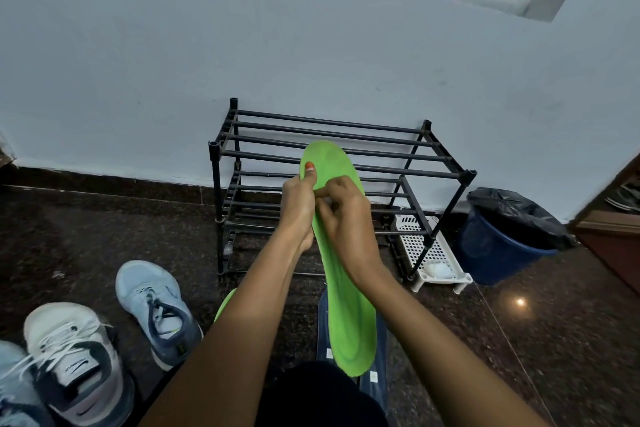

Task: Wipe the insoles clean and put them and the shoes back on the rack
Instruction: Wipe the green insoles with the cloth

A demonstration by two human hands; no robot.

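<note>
A bright green insole (349, 315) is held up lengthwise in front of me, toe end pointing at the rack. My left hand (299, 208) grips its left edge, thumb pressed on the top surface. My right hand (346, 218) lies over the insole's middle with curled fingers; whether it holds a cloth I cannot tell. A second green insole (225, 303) peeks out under my left forearm. The black tubular shoe rack (346, 149) stands against the wall with bare shelves. A light blue sneaker (156, 308), a white-and-grey sneaker (74, 357) and another blue shoe (14, 388) lie on the floor at left.
A dark blue flat object (377, 388) lies on the floor under the held insole. A white perforated plastic stand (433, 253) sits beside the rack's right leg. A blue bin with a black liner (509, 236) stands at right, next to a wooden door frame (609, 218). The floor is dark polished stone.
</note>
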